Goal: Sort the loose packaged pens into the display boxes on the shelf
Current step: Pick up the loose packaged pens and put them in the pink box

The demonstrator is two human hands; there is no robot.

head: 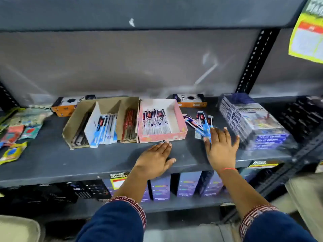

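A small pile of loose packaged pens (pixel 201 124), blue and white packs, lies on the grey shelf (pixel 70 159) right of a pink display box (pixel 181 119) that holds several packs. Left of it stands a brown cardboard display box (pixel 70 126) with compartments of dark, blue and red pens. My right hand (pixel 221 149) is spread flat with its fingertips at the near end of the loose pile; whether it touches a pack is unclear. My left hand (pixel 155 159) rests flat and empty on the shelf, just in front of the pink box.
A stack of wrapped blue-white boxes (pixel 253 123) stands right of the loose pens. Two orange-and-white boxes (pixel 190 100) sit at the back. Colourful packets (pixel 15 135) lie at the far left. The lower shelf holds purple boxes (pixel 160 189). A yellow poster (pixel 307 32) hangs upper right.
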